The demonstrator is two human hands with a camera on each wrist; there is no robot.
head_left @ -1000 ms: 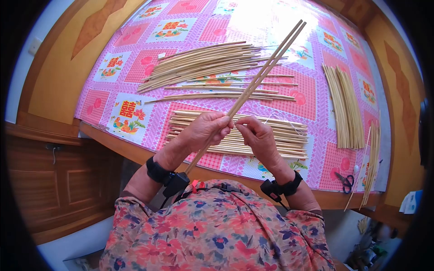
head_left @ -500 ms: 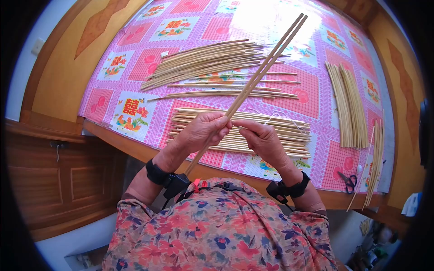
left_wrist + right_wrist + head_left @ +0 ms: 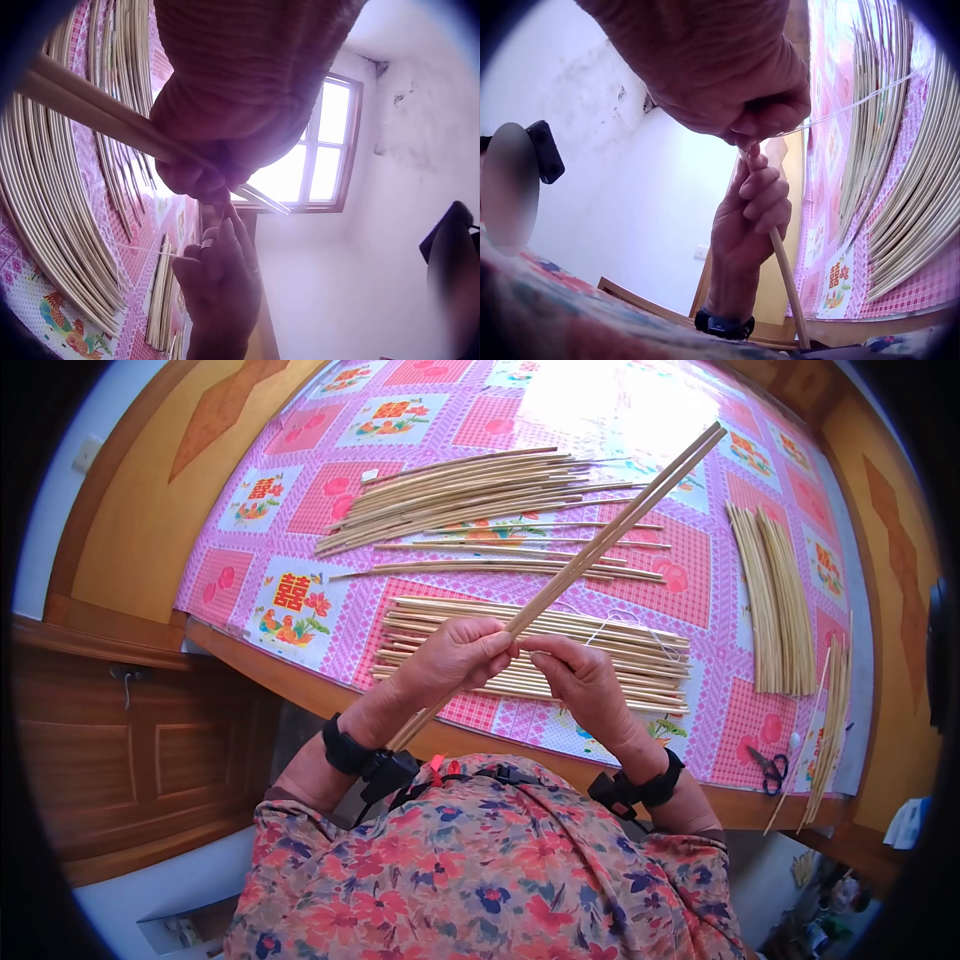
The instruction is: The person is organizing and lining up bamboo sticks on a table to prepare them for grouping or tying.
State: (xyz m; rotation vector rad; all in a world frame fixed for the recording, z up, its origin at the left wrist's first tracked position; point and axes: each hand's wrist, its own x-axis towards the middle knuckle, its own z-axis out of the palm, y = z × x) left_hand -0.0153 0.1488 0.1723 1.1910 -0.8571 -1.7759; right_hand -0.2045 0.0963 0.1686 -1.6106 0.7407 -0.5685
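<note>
In the head view my left hand (image 3: 462,655) grips a pair of long, thin wooden sticks (image 3: 610,542), which slant up to the right across the table. Their lower ends pass under the left forearm. Just right of that grip, my right hand (image 3: 585,685) pinches a thin white string (image 3: 870,97) with thumb and forefinger. The right wrist view has this string running from the right hand toward the sticks on the table. Both hands' fingertips meet at the sticks, and the fingers hide where string and sticks come together.
Under the hands lies a row of sticks (image 3: 640,678), with a looser pile of sticks (image 3: 450,500) behind it. At the right are a thick bundle (image 3: 775,600), some thinner sticks (image 3: 828,730) and scissors (image 3: 770,770). A patterned pink cloth (image 3: 225,575) covers the table.
The upper ends of the paired sticks have swung right and down, and the two now lie closer together. The right hand has moved in from slightly apart to meet the left fingertips.
</note>
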